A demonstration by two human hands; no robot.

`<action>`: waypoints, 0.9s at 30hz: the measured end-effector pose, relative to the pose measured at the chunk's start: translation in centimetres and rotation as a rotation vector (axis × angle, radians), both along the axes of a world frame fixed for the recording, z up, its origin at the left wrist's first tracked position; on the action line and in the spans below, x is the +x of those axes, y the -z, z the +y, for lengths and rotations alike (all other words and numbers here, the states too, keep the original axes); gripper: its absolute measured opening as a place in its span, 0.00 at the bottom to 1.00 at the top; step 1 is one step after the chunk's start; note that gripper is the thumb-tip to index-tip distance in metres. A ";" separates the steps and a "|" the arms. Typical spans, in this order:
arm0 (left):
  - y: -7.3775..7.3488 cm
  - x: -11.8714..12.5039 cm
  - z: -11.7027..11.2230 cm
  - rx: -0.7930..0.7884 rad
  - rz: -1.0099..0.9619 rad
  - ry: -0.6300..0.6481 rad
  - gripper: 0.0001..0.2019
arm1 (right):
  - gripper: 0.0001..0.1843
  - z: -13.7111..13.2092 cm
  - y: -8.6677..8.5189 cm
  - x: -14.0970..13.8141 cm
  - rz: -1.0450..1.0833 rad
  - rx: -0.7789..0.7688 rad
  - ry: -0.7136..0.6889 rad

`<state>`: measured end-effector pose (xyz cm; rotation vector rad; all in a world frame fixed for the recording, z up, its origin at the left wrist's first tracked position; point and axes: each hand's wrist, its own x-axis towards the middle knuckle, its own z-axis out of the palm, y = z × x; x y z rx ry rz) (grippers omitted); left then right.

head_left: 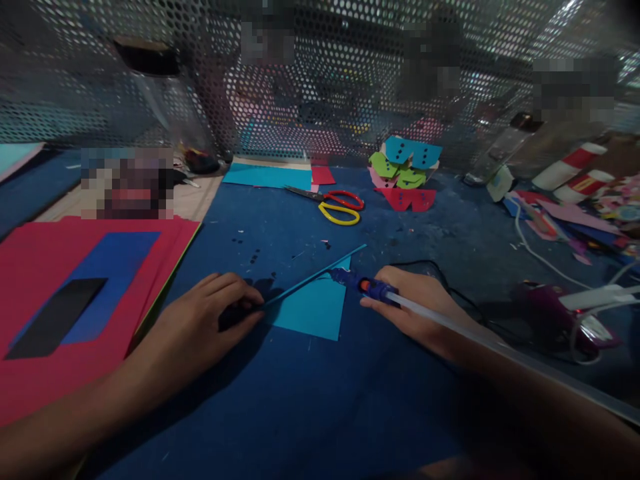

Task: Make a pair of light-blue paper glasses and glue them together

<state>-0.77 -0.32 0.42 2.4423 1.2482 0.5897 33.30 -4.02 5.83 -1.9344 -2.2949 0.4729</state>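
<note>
Two forearms [117,393] extend, left hand [213,310] pinching one blue strip [297,285], right hand [423,297] gripping one glue gun [377,289].

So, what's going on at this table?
A person is working with both hands. The right hand holds a blue glue gun, its tip right by a thin blue strip; whether they touch is hard to tell. The left hand holds the strip's near end, and the strip runs along a piece of blue paper. Scissors lie farther back.
</note>
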 end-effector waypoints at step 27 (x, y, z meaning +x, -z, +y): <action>-0.2 0.0 0.3 0.026 0.008 0.022 0.11 | 0.23 1.7 -0.9 3.5 0.800 -0.074 0.082</action>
